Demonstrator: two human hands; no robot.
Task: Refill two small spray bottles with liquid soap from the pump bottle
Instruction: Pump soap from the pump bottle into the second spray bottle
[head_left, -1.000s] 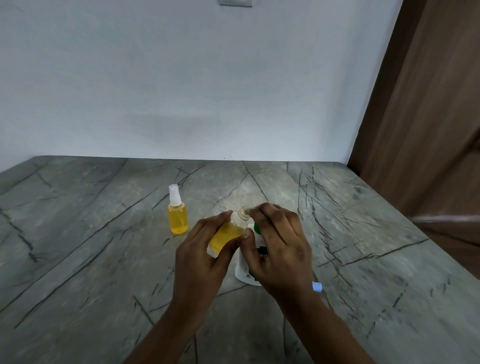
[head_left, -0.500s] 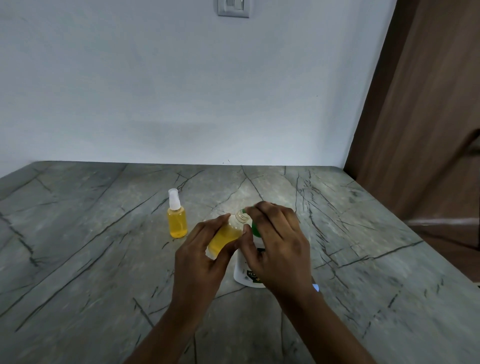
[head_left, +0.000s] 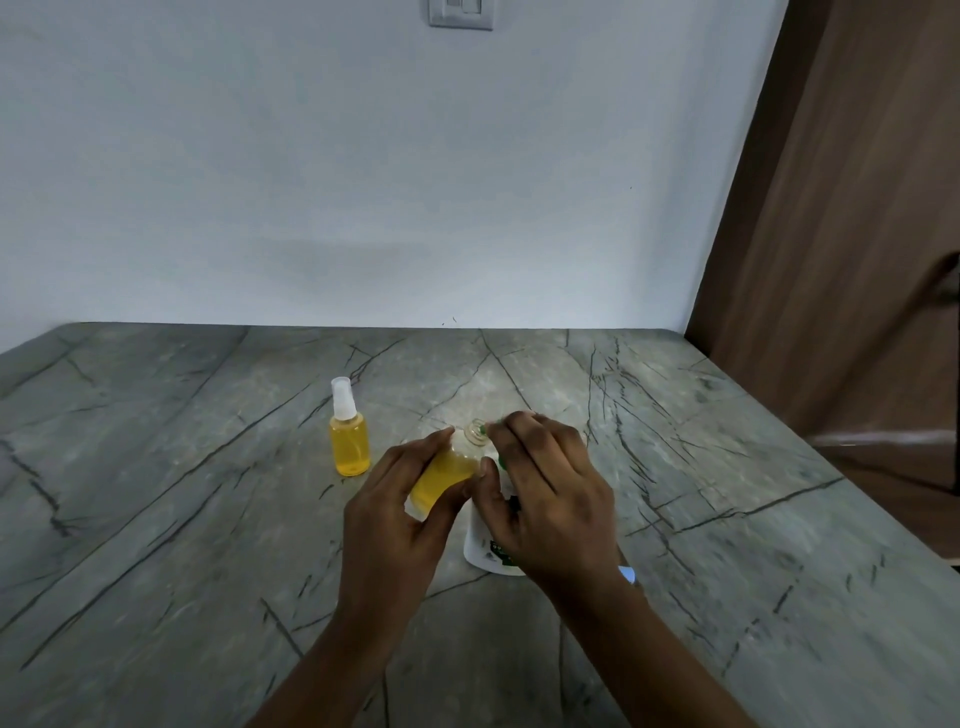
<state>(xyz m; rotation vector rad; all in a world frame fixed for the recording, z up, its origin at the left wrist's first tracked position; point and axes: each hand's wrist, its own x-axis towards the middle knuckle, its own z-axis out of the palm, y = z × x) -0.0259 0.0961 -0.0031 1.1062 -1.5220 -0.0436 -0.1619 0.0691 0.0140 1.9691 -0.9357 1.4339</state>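
Left hand (head_left: 395, 519) grips uncapped bottle (head_left: 447, 473), tilted, neck towards right hand (head_left: 550, 499); right hand curls over pump bottle (head_left: 483, 551) on counter (head_left: 156, 493); capped bottle (head_left: 349, 441) upright, left, apart.

left hand (head_left: 400, 519) grips tilted spray bottle (head_left: 441, 478); right hand (head_left: 545, 499) curled over pump bottle (head_left: 480, 551); forearms converge.

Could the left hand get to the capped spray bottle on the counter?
Probably yes: only bare counter lies between the left hand and the capped spray bottle. But its fingers grip the open spray bottle, which it would have to set down first.
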